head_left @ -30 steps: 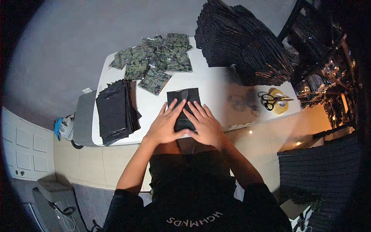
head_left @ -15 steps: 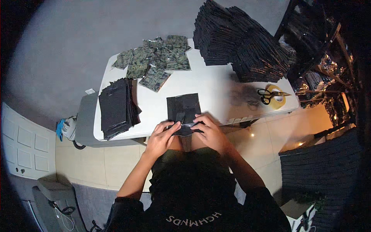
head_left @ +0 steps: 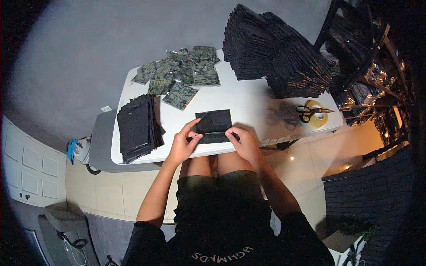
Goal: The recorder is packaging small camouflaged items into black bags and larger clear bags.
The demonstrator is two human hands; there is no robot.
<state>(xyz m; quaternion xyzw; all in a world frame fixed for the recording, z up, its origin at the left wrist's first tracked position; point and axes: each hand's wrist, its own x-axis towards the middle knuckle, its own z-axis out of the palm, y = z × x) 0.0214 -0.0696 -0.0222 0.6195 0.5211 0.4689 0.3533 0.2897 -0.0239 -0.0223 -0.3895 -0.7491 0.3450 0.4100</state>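
Note:
At the front edge of the white table [head_left: 242, 99], a flat black piece [head_left: 214, 120] that looks like fabric lies folded over along its near side. The folded strip is slightly shinier than the rest. My left hand [head_left: 182, 142] pinches the left end of the fold between thumb and fingers. Gripping its right end is my right hand [head_left: 244, 142], thumb and fingertips closed on the edge. To the left of my hands lies a stack of similar black pieces [head_left: 136, 126].
Several camouflage packets in clear plastic [head_left: 181, 95] lie toward the back. A large fanned pile of black pieces [head_left: 277, 53] covers the back right. Black-handled scissors [head_left: 306, 114] rest on a yellow tape roll [head_left: 320, 120] at the right. A dark rack [head_left: 355, 40] stands beyond.
The near part of the black piece, earlier hanging past the table edge, is now folded up onto it. Both hands have moved apart to the fold's ends, slightly forward over the table.

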